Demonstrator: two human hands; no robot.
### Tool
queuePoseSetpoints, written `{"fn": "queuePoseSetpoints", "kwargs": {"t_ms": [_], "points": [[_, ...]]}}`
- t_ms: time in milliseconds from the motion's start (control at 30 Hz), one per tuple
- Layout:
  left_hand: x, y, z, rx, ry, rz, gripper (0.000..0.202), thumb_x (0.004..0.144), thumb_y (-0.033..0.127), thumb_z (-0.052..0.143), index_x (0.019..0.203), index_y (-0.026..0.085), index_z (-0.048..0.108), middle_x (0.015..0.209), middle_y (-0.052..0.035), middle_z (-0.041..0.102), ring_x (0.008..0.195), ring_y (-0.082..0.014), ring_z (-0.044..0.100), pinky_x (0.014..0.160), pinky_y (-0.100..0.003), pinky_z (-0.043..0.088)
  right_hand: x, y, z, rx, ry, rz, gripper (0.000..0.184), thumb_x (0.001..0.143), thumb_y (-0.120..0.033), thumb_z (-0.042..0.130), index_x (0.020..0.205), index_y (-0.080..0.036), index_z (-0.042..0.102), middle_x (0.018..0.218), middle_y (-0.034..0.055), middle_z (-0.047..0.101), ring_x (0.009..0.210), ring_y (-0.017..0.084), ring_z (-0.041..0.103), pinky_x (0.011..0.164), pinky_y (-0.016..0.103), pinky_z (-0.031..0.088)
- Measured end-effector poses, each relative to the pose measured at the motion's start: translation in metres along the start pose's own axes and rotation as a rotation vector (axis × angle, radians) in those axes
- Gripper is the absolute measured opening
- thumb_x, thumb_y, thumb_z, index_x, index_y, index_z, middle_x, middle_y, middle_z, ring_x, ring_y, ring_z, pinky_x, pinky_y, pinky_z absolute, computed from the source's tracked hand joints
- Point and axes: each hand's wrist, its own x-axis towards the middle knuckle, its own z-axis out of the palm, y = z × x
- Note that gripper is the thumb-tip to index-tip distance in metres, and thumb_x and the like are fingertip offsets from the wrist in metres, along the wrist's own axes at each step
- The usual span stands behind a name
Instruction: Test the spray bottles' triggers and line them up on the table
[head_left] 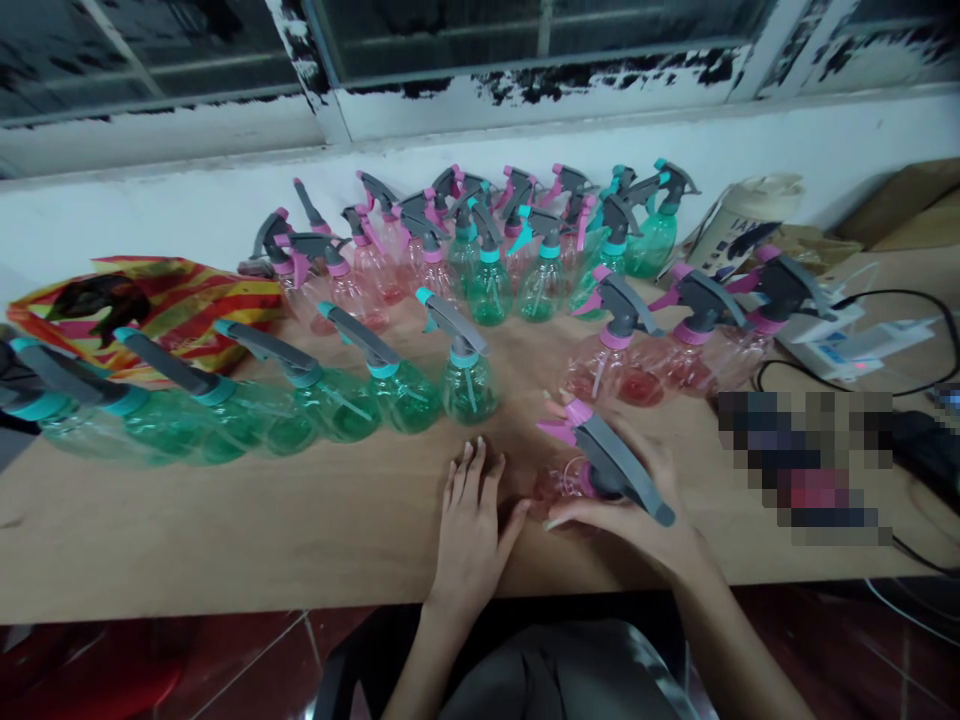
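My right hand (637, 500) is wrapped round a pink spray bottle (559, 480) with a grey and pink trigger head, low over the table near its front edge. My left hand (472, 520) lies flat on the wooden table (337, 530), fingers stretched out, its thumb close to the base of that bottle. Beyond my left fingertips stands a green spray bottle (469, 385) with a grey and teal head. It is at the right end of a row of several green bottles (337, 400). Behind my right hand stand three pink spray bottles (611, 355) in a row.
Several pink and green spray bottles (491, 285) crowd the back by the wall. A red and yellow plastic bag (225, 300) lies at the left. On the right are a printed cream bag (750, 220), white devices (840, 340), black cables and a blurred-out patch (810, 470).
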Motion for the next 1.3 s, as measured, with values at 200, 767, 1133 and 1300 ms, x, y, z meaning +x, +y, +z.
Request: {"fn": "queuePoseSetpoints", "kwargs": {"t_ms": [200, 767, 1133, 1300], "points": [[-0.001, -0.001, 0.002, 0.0, 0.016, -0.008, 0.05, 0.096, 0.04, 0.049, 0.138, 0.015, 0.042, 0.15, -0.0183, 0.042, 0.143, -0.0294, 0.032, 0.113, -0.053, 0.033, -0.013, 0.003, -0.015, -0.018, -0.043, 0.033, 0.089, 0.063, -0.054, 0.081, 0.138, -0.031, 0.041, 0.138, 0.0102, 0.056, 0.126, 0.036, 0.053, 0.099, 0.055, 0.047], [-0.003, -0.007, 0.003, 0.002, 0.034, 0.038, 0.047, 0.095, 0.036, 0.051, 0.136, 0.014, 0.043, 0.15, -0.0178, 0.042, 0.142, -0.0312, 0.034, 0.111, -0.055, 0.036, 0.019, 0.017, -0.003, -0.488, 0.094, -0.11, 0.044, 0.086, -0.06, 0.057, 0.091, -0.018, 0.07, 0.092, 0.0135, 0.069, 0.087, 0.031, 0.068, 0.072, 0.043, 0.055], [-0.003, -0.009, 0.006, -0.003, 0.052, 0.043, 0.049, 0.095, 0.035, 0.051, 0.139, 0.015, 0.042, 0.151, -0.0169, 0.041, 0.142, -0.0314, 0.034, 0.11, -0.056, 0.038, 0.068, 0.016, 0.014, -0.614, -0.003, 0.051, 0.052, 0.083, -0.059, 0.061, 0.112, -0.016, 0.065, 0.106, 0.0145, 0.071, 0.093, 0.034, 0.069, 0.072, 0.042, 0.054], [-0.003, -0.009, 0.006, 0.0, 0.065, 0.039, 0.048, 0.095, 0.035, 0.051, 0.138, 0.016, 0.043, 0.151, -0.0158, 0.041, 0.141, -0.031, 0.036, 0.11, -0.054, 0.038, 0.079, 0.027, 0.02, -0.583, 0.009, -0.002, 0.05, 0.085, -0.056, 0.062, 0.114, -0.015, 0.064, 0.115, 0.0151, 0.068, 0.103, 0.035, 0.066, 0.077, 0.042, 0.054]]}}
